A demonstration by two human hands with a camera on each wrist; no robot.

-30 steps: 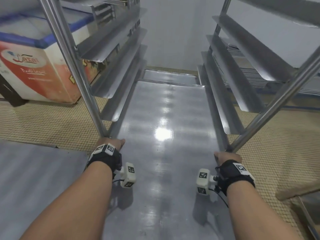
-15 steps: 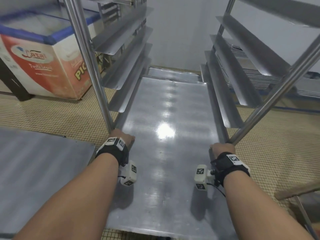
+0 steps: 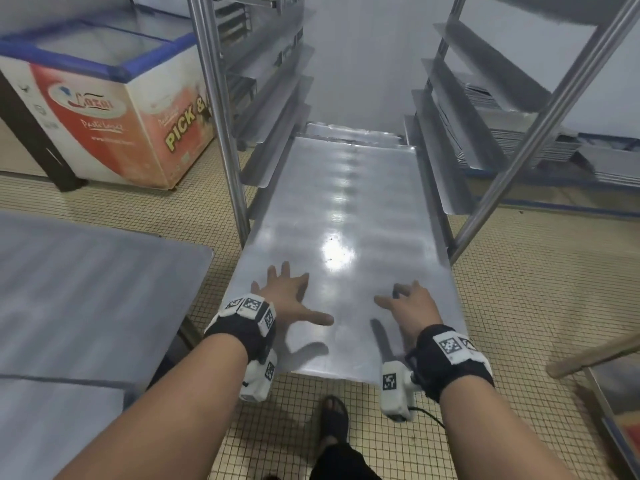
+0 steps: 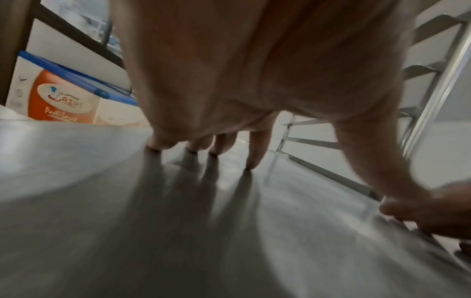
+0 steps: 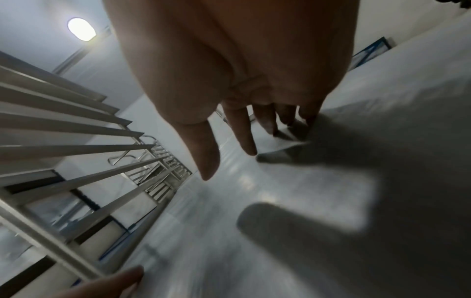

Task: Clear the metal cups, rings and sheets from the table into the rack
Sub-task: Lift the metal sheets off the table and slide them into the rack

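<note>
A large shiny metal sheet lies partway inside the steel rack, resting on the lowest side rails, with its near end sticking out over the floor. My left hand lies flat on the sheet's near left part, fingers spread and their tips on the metal. My right hand sits on the near right part with straight fingers touching the sheet. Neither hand holds anything. No cups or rings are in view.
A metal table stands at my left. A chest freezer with a red label sits behind it. Stacked metal sheets lie beyond the rack's right side. The floor is tiled and my sandalled foot is below the sheet's edge.
Both hands have let go of the sheet's side edges and moved back onto its top near the end, fingers spread. The sheet has slid deeper into the rack.
</note>
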